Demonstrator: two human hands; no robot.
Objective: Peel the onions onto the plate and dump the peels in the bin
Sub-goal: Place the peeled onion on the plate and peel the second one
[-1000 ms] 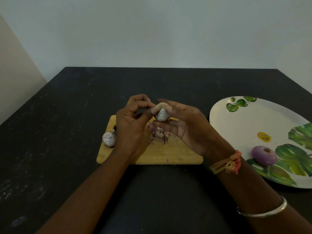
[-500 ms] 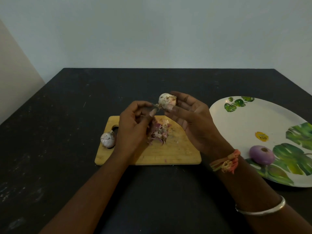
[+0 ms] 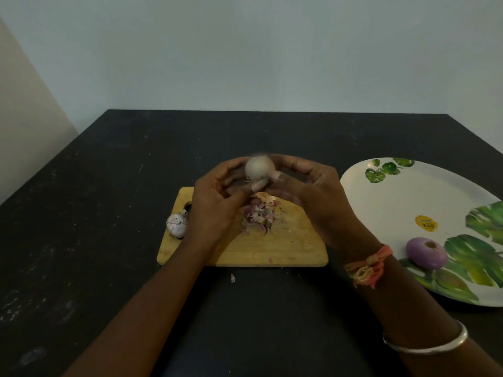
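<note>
A small pale onion [image 3: 260, 167] is held up above the wooden cutting board [image 3: 294, 248], blurred by motion. My right hand [image 3: 310, 197] grips it from the right with curled fingers, and my left hand [image 3: 217, 202] pinches at its underside with thumb and fingertips. A heap of pink and white peels [image 3: 258, 217] lies on the board below the hands. An unpeeled onion [image 3: 177, 223] sits at the board's left end. One peeled purple onion [image 3: 426, 253] rests on the white leaf-patterned plate [image 3: 394, 202] at the right.
The board and plate stand on a black table [image 3: 109, 186] against a pale wall. A single scrap of peel [image 3: 232, 278] lies on the table in front of the board. No bin is in view.
The two hands have come back together around the onion, which is turned so its smooth pale side faces me. My left hand moved up and right to it.
</note>
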